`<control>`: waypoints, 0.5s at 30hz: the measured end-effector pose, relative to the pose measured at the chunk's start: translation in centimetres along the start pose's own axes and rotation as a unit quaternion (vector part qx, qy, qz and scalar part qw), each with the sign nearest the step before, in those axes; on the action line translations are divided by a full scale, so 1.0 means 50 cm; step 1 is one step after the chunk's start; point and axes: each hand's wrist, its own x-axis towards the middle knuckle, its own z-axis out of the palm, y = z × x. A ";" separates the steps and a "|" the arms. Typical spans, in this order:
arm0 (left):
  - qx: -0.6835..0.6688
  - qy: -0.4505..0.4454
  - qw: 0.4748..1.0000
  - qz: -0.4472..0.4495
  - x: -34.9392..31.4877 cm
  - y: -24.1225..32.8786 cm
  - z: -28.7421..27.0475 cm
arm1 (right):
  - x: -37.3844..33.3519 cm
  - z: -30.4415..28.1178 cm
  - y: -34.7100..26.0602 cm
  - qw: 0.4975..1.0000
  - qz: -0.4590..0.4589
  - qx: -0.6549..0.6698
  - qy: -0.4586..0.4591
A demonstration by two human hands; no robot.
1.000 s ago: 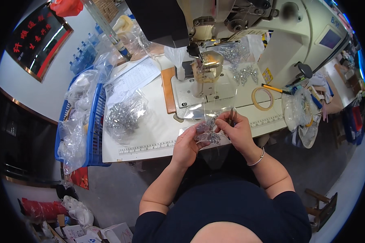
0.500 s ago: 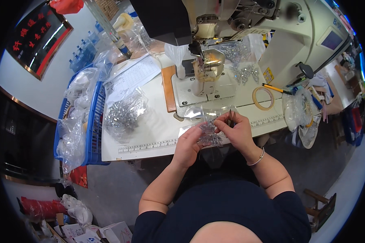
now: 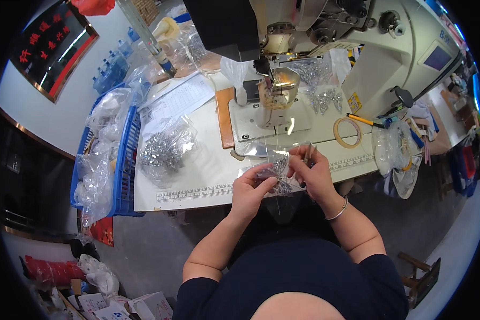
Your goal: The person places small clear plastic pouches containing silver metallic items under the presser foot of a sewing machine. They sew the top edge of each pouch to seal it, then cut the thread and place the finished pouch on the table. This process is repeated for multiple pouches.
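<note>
Close to the table's front edge, my left hand is closed on a silver rhinestone piece, its thumb pressed on top. Part of the piece is covered by my fingers, and clear plastic film lies around it. My right hand is at the right side of the same piece, fingers curled. It holds small thread snips, mostly hidden in the palm now. Just beyond both hands stands the sewing machine, with its needle area over the metal plate.
A clear bag of silver rhinestones lies left, beside a blue basket of plastic bags. More rhinestone pieces, a tape roll and an orange-yellow pen lie right. A printed ruler runs along the table's front edge.
My left thumb has come down onto the rhinestone piece. My right hand has turned, and the snips' points that stood up above its fingers no longer show there.
</note>
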 end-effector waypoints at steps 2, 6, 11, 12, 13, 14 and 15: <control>0.005 0.011 1.000 0.011 -0.001 0.001 -0.001 | 0.005 -0.012 0.009 0.997 0.008 0.073 -0.006; -0.006 0.017 1.000 0.010 0.001 -0.001 -0.004 | 0.004 -0.016 0.006 0.993 0.027 0.106 -0.050; 0.002 0.018 1.000 0.008 0.003 -0.007 -0.007 | 0.005 -0.013 0.011 0.995 0.008 0.078 -0.058; 0.002 0.021 1.000 0.009 0.002 -0.008 -0.007 | 0.004 -0.012 0.010 0.995 0.010 0.082 -0.056; 0.003 0.025 1.000 0.010 0.001 -0.008 -0.007 | 0.003 -0.010 0.007 0.995 0.013 0.086 -0.055; 0.007 0.023 1.000 0.014 0.001 -0.008 -0.008 | 0.003 -0.009 0.006 0.994 0.015 0.091 -0.053; 0.010 0.021 1.000 0.018 0.000 -0.009 -0.008 | 0.003 -0.009 0.006 0.994 0.022 0.094 -0.052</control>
